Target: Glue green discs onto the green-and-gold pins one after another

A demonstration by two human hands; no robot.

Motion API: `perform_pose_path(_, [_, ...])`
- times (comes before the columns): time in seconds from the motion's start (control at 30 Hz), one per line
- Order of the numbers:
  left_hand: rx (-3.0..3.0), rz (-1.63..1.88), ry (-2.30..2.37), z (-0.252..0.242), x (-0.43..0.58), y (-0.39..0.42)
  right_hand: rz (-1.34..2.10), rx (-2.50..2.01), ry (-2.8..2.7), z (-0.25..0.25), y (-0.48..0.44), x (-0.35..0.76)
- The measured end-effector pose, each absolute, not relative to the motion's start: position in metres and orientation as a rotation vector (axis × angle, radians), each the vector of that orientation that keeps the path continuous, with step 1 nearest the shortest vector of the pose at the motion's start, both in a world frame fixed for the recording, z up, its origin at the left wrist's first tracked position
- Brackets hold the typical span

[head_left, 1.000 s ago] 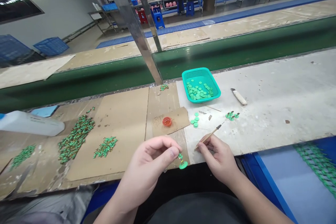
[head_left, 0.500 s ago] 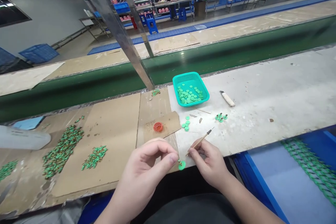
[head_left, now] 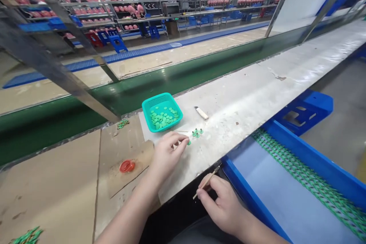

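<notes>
My left grip pinches a small green piece over the table, near four standing pieces at its two o'clock. My right grip is closed around a thin tool. I judge the work partway: rows of pieces fill part of the blue tray at my four o'clock; loose discs wait in the basket at twelve. No writing is legible.

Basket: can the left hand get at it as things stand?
Probably yes: the left hand is just on the near side of the basket, whose top is open, though a green piece is at its fingertips.
</notes>
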State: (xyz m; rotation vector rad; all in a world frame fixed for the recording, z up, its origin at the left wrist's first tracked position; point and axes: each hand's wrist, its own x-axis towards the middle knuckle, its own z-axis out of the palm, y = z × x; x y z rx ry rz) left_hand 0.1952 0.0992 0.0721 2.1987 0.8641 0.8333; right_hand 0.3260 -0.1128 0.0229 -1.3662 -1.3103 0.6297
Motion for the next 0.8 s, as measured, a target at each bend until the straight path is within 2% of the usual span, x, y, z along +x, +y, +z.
perform_pose_path(0.27, [2.256,0.823,0.837,0.033,0.224,0.113,0.652,-1.443,-1.204,0.023,-0.125,0.353])
perform_pose_path(0.4, [2.177,0.849,0.888,0.05,0.207,0.09,0.68,-1.467,-1.189,0.03,-0.115,0.357])
perform_pose_path(0.63, [1.865,0.625,0.85,0.076,0.164,0.015,0.691,-1.376,-1.47,0.044,-0.08,0.324])
perform_pose_path(0.8, [1.464,0.692,1.198,0.064,0.106,0.021,0.595,-1.526,-1.618,0.051,-0.043,0.353])
